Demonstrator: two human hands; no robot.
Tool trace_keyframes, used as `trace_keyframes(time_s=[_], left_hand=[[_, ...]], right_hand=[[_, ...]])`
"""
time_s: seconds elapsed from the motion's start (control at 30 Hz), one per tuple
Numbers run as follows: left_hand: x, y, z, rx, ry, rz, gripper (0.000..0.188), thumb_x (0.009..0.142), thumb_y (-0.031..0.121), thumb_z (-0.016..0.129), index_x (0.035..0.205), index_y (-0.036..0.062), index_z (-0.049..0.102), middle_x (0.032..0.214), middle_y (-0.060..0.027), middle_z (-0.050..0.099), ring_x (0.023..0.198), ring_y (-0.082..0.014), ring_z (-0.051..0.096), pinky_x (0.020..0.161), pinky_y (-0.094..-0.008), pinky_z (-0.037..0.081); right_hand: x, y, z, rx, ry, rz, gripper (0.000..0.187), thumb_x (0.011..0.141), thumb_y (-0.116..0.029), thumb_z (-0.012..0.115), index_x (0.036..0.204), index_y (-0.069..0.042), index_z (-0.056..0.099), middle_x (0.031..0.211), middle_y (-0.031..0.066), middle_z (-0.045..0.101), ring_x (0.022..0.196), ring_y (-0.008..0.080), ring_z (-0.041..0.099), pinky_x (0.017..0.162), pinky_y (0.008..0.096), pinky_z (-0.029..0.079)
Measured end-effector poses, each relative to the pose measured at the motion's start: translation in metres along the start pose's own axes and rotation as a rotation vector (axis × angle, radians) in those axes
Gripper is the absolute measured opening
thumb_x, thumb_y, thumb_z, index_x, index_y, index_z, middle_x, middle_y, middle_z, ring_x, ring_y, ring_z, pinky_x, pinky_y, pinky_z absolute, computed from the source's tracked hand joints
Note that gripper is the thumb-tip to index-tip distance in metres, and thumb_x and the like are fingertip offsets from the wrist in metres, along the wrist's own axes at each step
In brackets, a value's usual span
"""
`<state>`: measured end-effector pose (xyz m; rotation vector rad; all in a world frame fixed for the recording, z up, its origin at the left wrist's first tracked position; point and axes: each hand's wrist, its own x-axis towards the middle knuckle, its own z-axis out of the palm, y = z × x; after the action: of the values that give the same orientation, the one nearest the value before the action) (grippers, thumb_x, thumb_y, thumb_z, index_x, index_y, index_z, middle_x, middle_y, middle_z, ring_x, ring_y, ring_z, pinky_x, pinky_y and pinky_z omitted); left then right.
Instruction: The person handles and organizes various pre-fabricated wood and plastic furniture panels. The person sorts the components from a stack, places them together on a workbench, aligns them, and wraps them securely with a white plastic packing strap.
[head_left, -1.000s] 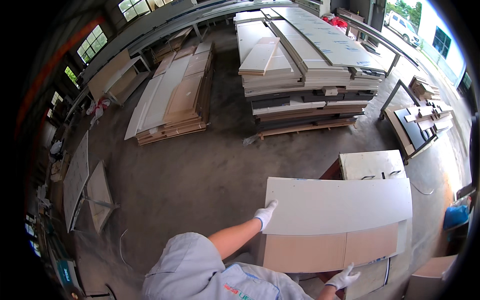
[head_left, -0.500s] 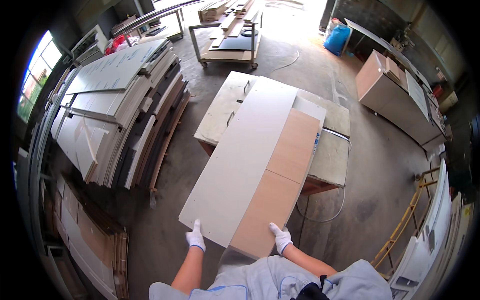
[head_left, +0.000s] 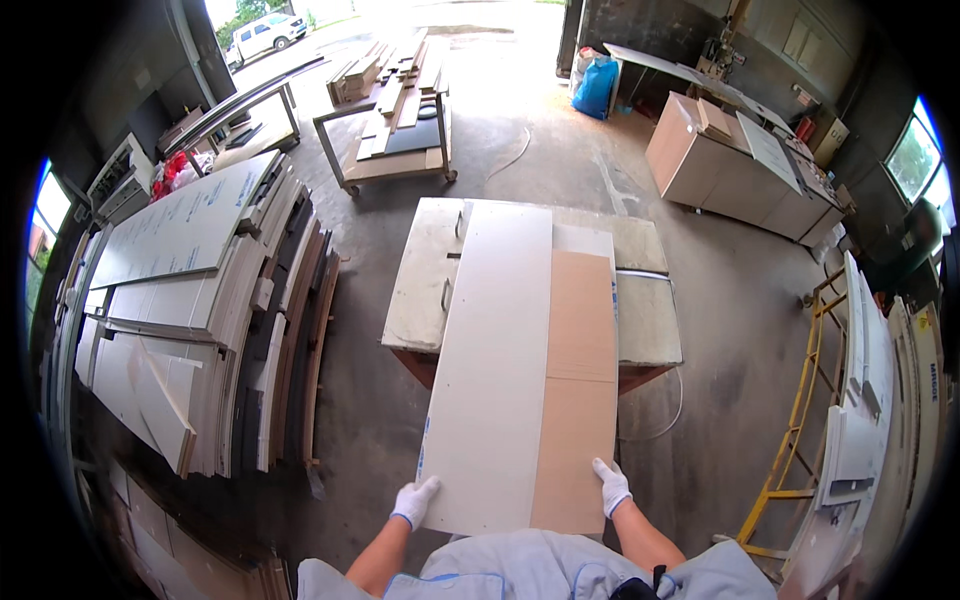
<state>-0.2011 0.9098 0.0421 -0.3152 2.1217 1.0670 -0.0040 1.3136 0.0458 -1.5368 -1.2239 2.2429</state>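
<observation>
You hold a long white panel (head_left: pixel 495 370) with a brown panel (head_left: pixel 578 400) lying alongside it on the right, the two touching edge to edge. Their far ends rest on the worktop (head_left: pixel 420 270), a grey-topped table on the concrete floor (head_left: pixel 720 300); the near ends jut out past its front edge toward your chest. Your left hand (head_left: pixel 415 502), in a white glove, closes its grip on the near left corner of the white panel. Your right hand (head_left: pixel 611 486), also gloved in white, clasps the near right corner of the brown panel.

To your left, stacks of sheet boards (head_left: pixel 190 300) lie flat and lean on edge against each other. Beyond the worktop stands a wheeled cart (head_left: pixel 390 165) loaded with offcuts. To the far right sit light brown cabinets (head_left: pixel 740 175), with a blue sack (head_left: pixel 597 88) near them, and a yellow frame (head_left: pixel 800 400) stands close on the right.
</observation>
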Motion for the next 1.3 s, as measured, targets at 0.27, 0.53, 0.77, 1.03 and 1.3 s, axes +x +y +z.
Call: trace_keyframes(time_s=[0.27,0.53,0.77,1.03,1.3], left_hand=[[0.021,0.061,-0.006,-0.240,-0.066,-0.088,0.081,0.083,0.055,0.077,0.124,-0.0139,0.063,0.114,-0.0219,0.072,0.101,-0.0287,0.070,0.089,-0.0383,0.054],[0.068,0.035,0.003,-0.267,-0.035,-0.043,0.075,0.090,0.055,0.070,0.124,-0.0113,0.064,0.115,-0.0187,0.070,0.102,-0.0247,0.067,0.091,-0.0374,0.052],[0.009,-0.036,0.062,-0.897,0.357,-0.114,0.078,0.096,0.063,0.055,0.149,0.0063,0.046,0.146,-0.0129,0.054,0.127,-0.0293,0.055,0.107,-0.0468,0.045],[-0.085,0.080,0.287,-1.560,0.163,-0.390,0.091,0.090,0.081,0.045,0.153,0.0148,0.046,0.156,-0.0082,0.045,0.140,-0.0314,0.041,0.118,-0.0483,0.031],[-0.052,0.072,0.300,-1.636,0.333,-0.152,0.094,0.091,0.077,0.049,0.153,0.0060,0.042,0.156,-0.0116,0.045,0.140,-0.0319,0.042,0.117,-0.0473,0.033]], right_hand=[[0.054,-0.028,0.023,-0.073,-0.021,-0.009,0.053,0.095,-0.029,0.072,0.139,-0.004,0.056,0.123,0.0128,0.068,0.107,0.0267,0.068,0.091,0.0427,0.056],[0.061,-0.051,0.041,-0.135,-0.033,-0.036,0.061,0.092,-0.035,0.075,0.138,0.000,0.056,0.121,0.0128,0.069,0.106,0.0241,0.068,0.091,0.0371,0.055],[0.068,-0.038,0.023,-0.418,-0.054,0.002,0.079,0.089,-0.049,0.077,0.141,0.004,0.051,0.129,0.0167,0.066,0.117,0.0263,0.064,0.099,0.0336,0.050],[0.131,-0.144,-0.022,-1.206,-0.403,-0.166,0.082,0.087,-0.062,0.066,0.130,0.008,0.062,0.123,0.0239,0.069,0.113,0.0335,0.067,0.099,0.0398,0.051],[0.318,-0.269,-0.063,-0.640,0.294,-0.461,0.055,0.090,-0.041,0.074,0.122,0.004,0.067,0.117,0.0190,0.072,0.108,0.0293,0.068,0.098,0.0373,0.050]])
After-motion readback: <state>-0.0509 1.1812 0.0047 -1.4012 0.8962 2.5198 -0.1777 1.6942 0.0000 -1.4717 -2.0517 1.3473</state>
